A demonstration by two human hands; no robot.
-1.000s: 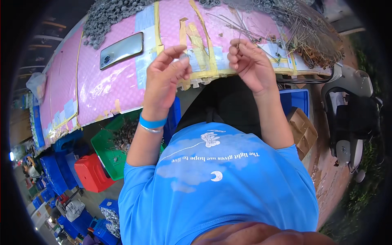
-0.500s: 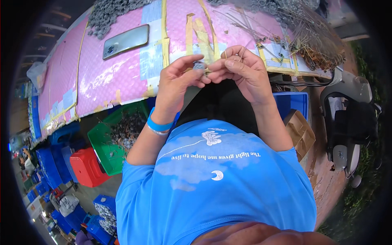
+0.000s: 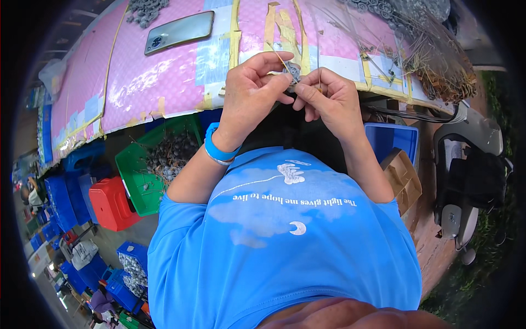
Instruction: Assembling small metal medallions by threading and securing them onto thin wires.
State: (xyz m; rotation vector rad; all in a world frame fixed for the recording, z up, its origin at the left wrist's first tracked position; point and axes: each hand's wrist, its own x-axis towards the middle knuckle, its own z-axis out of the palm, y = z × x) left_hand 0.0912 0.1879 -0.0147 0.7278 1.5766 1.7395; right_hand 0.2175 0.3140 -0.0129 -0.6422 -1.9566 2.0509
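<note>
My left hand [image 3: 252,90] is closed, with thumb and fingers around a small grey rosette-like piece [image 3: 294,71]. A thin yellowish stem [image 3: 278,56] slants up beside those fingers. Close by on the right, my right hand [image 3: 331,100] pinches a thin stalk or wire [image 3: 319,74] that stands up from its fingertips. The two sets of fingertips nearly meet over the table's near edge. What lies between them is partly hidden by the fingers.
The pink-covered table [image 3: 164,82] carries a phone [image 3: 181,33], loose grey pieces [image 3: 145,12] and a bundle of dry stems [image 3: 430,66]. Below its edge are a green crate [image 3: 131,170] of grey pieces, a red box [image 3: 112,205], a blue bin [image 3: 397,137] and a cardboard box [image 3: 405,178].
The view has shifted slightly. The grey piece shows more plainly at my left fingertips. My right hand has dropped lower, its fingers curled more tightly around the stalk.
</note>
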